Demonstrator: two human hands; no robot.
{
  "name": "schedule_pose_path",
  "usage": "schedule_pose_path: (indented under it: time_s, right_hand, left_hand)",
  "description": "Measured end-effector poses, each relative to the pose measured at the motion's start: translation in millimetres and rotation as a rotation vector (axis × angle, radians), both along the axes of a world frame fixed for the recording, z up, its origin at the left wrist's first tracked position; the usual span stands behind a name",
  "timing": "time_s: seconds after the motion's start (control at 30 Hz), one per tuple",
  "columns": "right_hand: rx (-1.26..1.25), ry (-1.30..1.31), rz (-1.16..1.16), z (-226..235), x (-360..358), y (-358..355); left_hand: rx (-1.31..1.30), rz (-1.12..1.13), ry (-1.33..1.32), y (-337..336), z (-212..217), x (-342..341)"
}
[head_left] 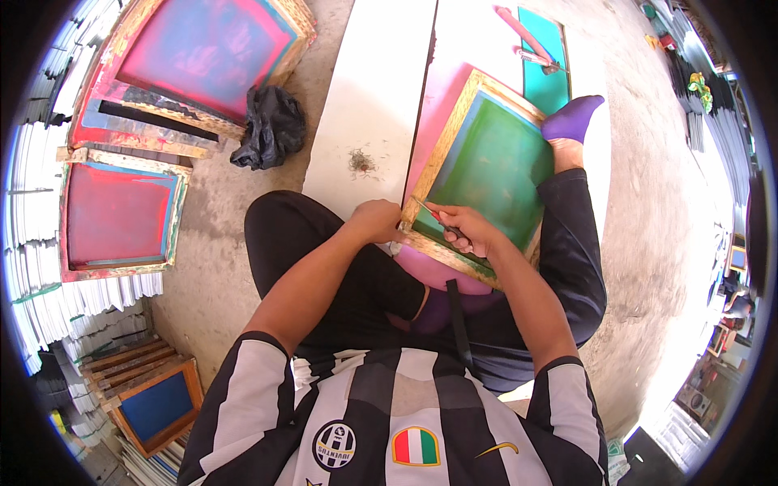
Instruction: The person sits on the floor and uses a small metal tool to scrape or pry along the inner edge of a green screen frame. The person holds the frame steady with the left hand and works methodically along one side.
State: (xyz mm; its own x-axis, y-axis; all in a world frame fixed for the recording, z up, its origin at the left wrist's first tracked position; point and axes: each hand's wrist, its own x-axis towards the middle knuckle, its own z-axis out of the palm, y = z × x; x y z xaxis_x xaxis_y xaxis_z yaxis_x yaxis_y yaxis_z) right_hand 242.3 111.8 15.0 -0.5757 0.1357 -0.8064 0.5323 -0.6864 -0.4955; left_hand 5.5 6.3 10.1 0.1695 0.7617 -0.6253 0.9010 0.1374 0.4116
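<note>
Striped shirt (389, 405); hands (421, 225) grip green wooden-framed screen (490, 166).

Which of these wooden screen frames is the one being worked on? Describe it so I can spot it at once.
Start at the long white board running up the middle. Right of it, the wooden frame with green mesh lies tilted across the person's lap, left hand at its near corner, right hand on the mesh. The other frames, far left, are red, pink or blue.

A concrete floor (243, 243) bears white boards (369, 97), a black bag (271, 125) and red frames (121, 215).
</note>
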Motion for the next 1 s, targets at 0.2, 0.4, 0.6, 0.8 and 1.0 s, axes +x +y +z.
schedule_pose_path:
  time_s: [0.2, 0.4, 0.6, 0.8, 1.0]
  right_hand:
    - [1.321, 0.062, 0.328, -37, 15, -27]
    - [1.343, -0.231, 0.55, 7, 2, -35]
    - [1.377, -0.275, 0.611, 17, -4, -37]
    - [1.366, -0.369, 0.748, 34, -17, -39]
    - [1.301, -0.321, 0.739, 30, -25, -38]
  left_hand:
    - [-0.008, 0.011, 0.002, 1, -4, 1]
    - [-0.06, 0.022, 0.009, 3, 7, 1]
    - [-0.045, 0.01, 0.005, 3, 6, 2]
    - [-0.015, 0.003, 0.012, 2, 2, 3]
    - [0.06, -0.025, 0.022, -1, -5, 5]
